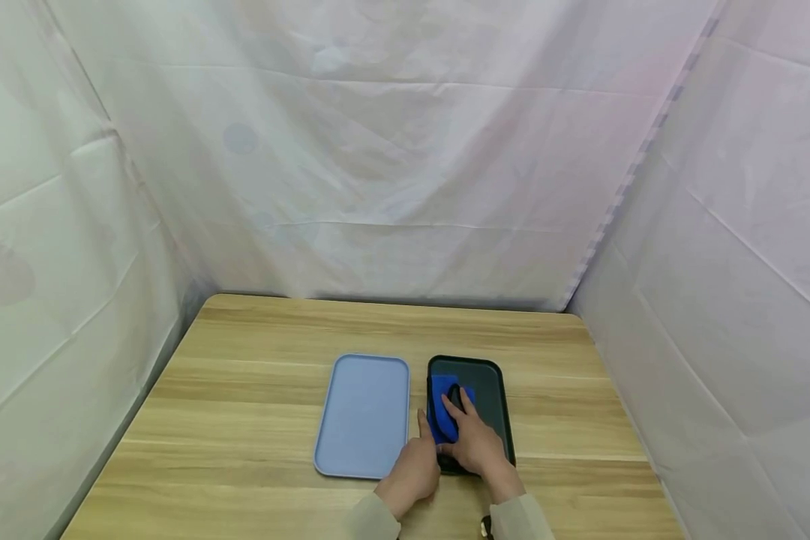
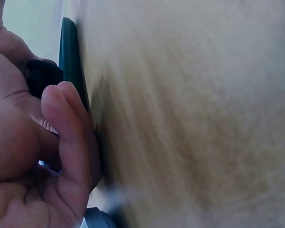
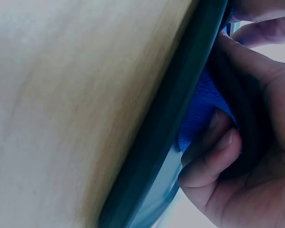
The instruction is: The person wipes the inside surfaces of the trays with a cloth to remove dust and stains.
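Observation:
A soft blue-and-black item (image 1: pixel 443 385), bright blue with black edging, lies in the dark green tray (image 1: pixel 490 386); its exact kind does not show. Over it my right hand (image 1: pixel 478 444) reaches with fingers spread in the head view. In the right wrist view, that hand's (image 3: pixel 247 156) fingers curl round the item's black edge against the blue fabric (image 3: pixel 206 99). My left hand (image 1: pixel 415 461) is at the left edge of this tray, index finger extended beside the item. Its other fingers (image 2: pixel 71 137) bend loosely in the left wrist view, near the tabletop.
A light blue tray (image 1: pixel 364 416) lies just left of the dark one on the wood-grain table (image 1: pixel 243 420). White curtains (image 1: pixel 405 165) hang behind the table and along both sides.

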Demonstrator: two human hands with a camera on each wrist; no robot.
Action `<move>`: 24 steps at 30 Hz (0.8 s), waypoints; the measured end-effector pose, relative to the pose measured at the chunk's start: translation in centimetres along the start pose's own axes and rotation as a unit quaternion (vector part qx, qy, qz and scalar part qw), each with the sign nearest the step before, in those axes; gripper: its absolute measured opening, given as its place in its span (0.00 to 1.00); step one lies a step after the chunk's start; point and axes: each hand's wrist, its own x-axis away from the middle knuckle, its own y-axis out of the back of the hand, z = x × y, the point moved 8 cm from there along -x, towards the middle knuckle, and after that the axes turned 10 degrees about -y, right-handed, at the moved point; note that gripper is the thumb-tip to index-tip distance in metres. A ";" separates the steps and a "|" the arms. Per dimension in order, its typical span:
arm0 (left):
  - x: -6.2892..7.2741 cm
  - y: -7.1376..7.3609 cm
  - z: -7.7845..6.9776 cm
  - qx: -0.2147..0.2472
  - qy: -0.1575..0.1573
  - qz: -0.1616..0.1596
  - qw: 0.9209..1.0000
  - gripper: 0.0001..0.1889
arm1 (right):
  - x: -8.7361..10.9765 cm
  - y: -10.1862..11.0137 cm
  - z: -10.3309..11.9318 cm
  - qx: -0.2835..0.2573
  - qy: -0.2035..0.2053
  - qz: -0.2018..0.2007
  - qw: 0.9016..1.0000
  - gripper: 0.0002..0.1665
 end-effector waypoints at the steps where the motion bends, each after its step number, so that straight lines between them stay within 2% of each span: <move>1: 0.0 0.0 0.0 0.000 0.000 0.000 1.000 0.51 | 0.1 0.0 0.0 0.000 0.000 0.001 1.000 0.57; 15: 0.1 0.2 -0.2 -0.031 -0.004 0.014 0.999 0.52 | 0.9 -0.2 -0.3 0.012 0.019 0.008 1.000 0.56; 24: -0.2 0.3 -0.7 -0.068 -0.032 0.010 0.997 0.52 | 1.0 0.4 -1.4 0.005 0.047 0.016 0.999 0.57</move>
